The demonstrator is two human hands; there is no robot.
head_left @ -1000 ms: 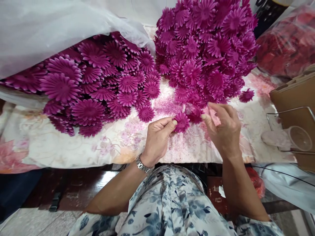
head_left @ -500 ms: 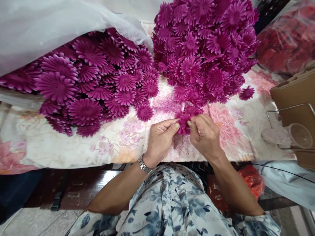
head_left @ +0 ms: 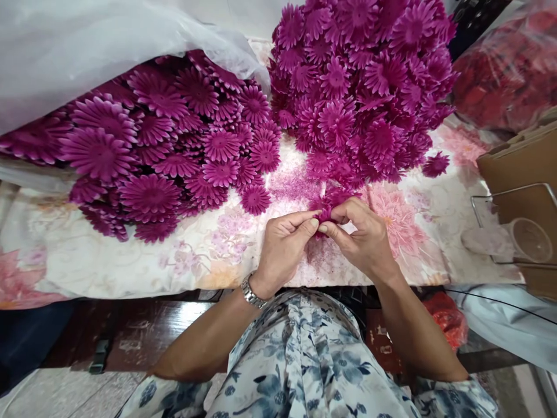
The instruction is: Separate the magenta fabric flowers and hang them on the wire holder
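Observation:
My left hand [head_left: 282,247] and my right hand [head_left: 363,238] meet over the flowered cloth [head_left: 174,261] and both pinch one small magenta fabric flower [head_left: 324,217], which their fingers mostly hide. A steel watch sits on my left wrist. Just beyond the fingertips begins a tall heap of small magenta flowers [head_left: 357,87]. To the left lies a spread of larger, flatter magenta flowers [head_left: 152,139], partly under a clear plastic bag [head_left: 87,52].
A bag of red flowers [head_left: 505,75] stands at the far right. Below it are a cardboard box [head_left: 522,174] with a wire frame and a clear plastic cup [head_left: 528,244]. Magenta dust [head_left: 296,186] speckles the cloth near my hands. A lone flower [head_left: 436,165] lies right of the heap.
My right hand came in from the right of the heap's foot and joined my left hand on the flower; its fingers now fold over the flower more closely than half a second ago.

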